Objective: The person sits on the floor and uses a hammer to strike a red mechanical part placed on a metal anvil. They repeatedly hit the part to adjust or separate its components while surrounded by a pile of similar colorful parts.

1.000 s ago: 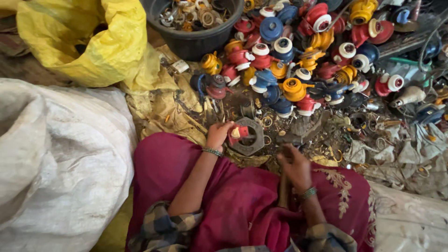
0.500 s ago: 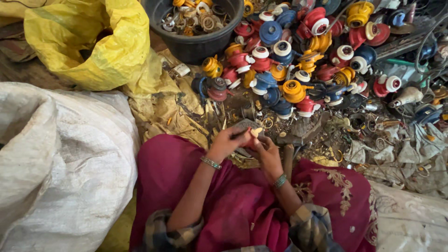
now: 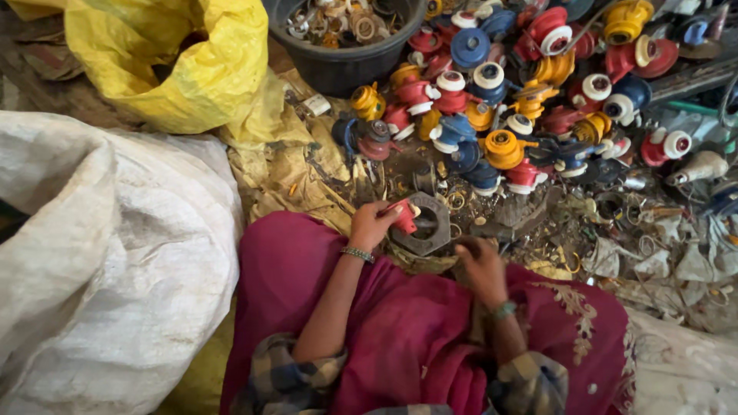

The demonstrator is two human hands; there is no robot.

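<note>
Half a second ago both hands met over a small pale piece just above the lap; now they have parted. The left hand (image 3: 374, 224) has moved to the large grey hexagonal metal nut (image 3: 422, 224) lying on the ground and grips a small red plastic cap-shaped part (image 3: 404, 217), fingers closed around it, pressing it against the nut's left edge. The right hand (image 3: 480, 265) has dropped back to the right, resting low beside the nut near the littered ground; its fingers curl downward, and whether it holds anything cannot be told. The pale piece seen earlier no longer shows.

The person sits with a magenta cloth (image 3: 400, 330) draped over the knees, its right part edged with pale embroidery, and wears checked sleeves and a beaded bracelet on each wrist.

Beyond the nut spreads a heap of rounded plastic valve-like parts in red, blue and yellow (image 3: 492, 100), many with white ribbed caps, glossy but dusty. Around and beneath them lie thin metal rings, wires and scraps of crumpled grey foil (image 3: 653, 253). A round black plastic tub (image 3: 346, 46) at the top holds loose rings and small pieces. To its left slumps a bright yellow woven sack (image 3: 184, 69), open-mouthed, and a big dirty white woven sack (image 3: 100, 261) fills the left side.
</note>
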